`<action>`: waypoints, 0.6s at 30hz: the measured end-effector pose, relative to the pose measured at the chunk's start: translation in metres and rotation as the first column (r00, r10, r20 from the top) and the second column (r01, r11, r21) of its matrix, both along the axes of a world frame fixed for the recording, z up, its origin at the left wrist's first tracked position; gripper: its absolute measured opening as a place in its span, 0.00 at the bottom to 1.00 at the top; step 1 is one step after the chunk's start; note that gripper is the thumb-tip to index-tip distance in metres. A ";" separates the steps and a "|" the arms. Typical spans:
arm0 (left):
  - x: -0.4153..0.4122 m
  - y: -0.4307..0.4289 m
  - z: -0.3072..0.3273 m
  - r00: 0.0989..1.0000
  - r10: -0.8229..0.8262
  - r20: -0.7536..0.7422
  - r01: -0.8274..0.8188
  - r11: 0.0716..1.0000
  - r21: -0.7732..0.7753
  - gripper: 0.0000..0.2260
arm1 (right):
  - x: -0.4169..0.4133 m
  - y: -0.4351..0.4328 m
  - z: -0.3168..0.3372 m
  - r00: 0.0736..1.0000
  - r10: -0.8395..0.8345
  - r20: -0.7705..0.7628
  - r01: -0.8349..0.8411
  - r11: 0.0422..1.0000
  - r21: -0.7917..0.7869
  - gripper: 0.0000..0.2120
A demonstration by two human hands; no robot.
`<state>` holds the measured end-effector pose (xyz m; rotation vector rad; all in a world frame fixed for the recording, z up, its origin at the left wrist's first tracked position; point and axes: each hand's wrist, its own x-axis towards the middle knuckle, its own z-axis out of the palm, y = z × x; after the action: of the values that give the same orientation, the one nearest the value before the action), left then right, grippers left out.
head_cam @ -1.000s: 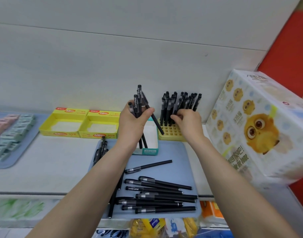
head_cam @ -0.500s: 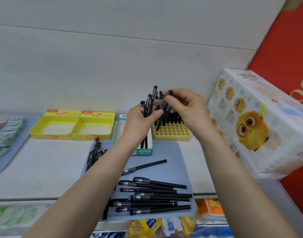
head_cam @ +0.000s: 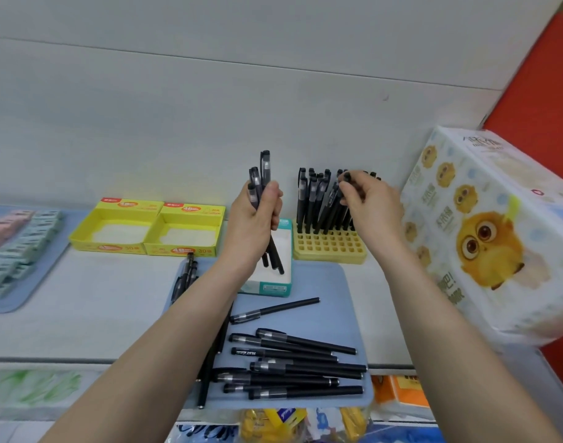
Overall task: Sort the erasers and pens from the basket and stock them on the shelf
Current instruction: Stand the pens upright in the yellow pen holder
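Observation:
My left hand [head_cam: 257,215] grips a small bundle of black pens [head_cam: 263,174] upright above a white-and-teal box [head_cam: 269,286]. My right hand [head_cam: 366,199] pinches the top of one black pen [head_cam: 346,178] among the pens standing in the yellow holder [head_cam: 329,247] at the back of the shelf. Several more black pens [head_cam: 293,366] lie loose on a blue tray [head_cam: 334,289] at the shelf's front edge. Pastel erasers [head_cam: 15,244] lie in rows on another blue tray at the far left.
Two open yellow boxes [head_cam: 146,228] stand left of the white-and-teal box. A large tissue pack printed with yellow owls [head_cam: 484,231] fills the right end of the shelf. A red wall [head_cam: 542,75] lies behind it. Packaged goods [head_cam: 398,391] show on the shelf below.
My right hand took a pen from the bundle in my left hand and moved right with it, down among the pens in the yellow holder. The view shifted slightly.

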<state>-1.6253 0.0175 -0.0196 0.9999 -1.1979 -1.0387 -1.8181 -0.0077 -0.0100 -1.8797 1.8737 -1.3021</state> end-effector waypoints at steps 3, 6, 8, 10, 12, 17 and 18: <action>0.000 0.000 0.002 1.000 0.016 0.022 -0.016 1.000 -0.017 0.12 | 0.000 -0.002 -0.001 1.000 0.022 0.011 -0.022 1.000 0.008 0.09; -0.002 -0.002 0.000 0.995 0.064 0.073 -0.061 0.997 -0.042 0.15 | -0.004 -0.002 0.001 0.999 0.005 0.042 -0.006 1.000 0.020 0.10; -0.002 -0.002 -0.001 0.990 0.107 0.093 -0.103 0.994 -0.045 0.15 | -0.005 -0.003 -0.001 1.000 0.017 0.014 -0.018 0.998 0.067 0.11; -0.004 -0.002 0.000 0.990 0.122 0.075 -0.120 0.992 -0.027 0.13 | -0.005 -0.004 -0.008 0.999 0.039 0.015 -0.040 0.991 0.127 0.12; -0.006 0.001 0.003 0.991 0.119 0.054 -0.119 0.993 -0.012 0.11 | -0.005 -0.005 -0.009 0.998 0.036 0.053 -0.043 0.988 0.151 0.10; -0.005 0.006 0.007 0.991 0.002 0.137 0.001 1.000 -0.019 0.07 | 0.003 0.013 0.006 0.994 -0.059 -0.087 0.053 0.996 -0.074 0.14; -0.006 0.007 0.008 0.979 -0.018 0.205 0.024 0.999 -0.029 0.09 | 0.008 0.019 0.012 1.000 -0.004 -0.016 0.002 0.995 -0.104 0.13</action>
<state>-1.6314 0.0243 -0.0115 1.0913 -1.3908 -0.9476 -1.8103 0.0112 0.0025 -1.9439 1.8503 -1.4159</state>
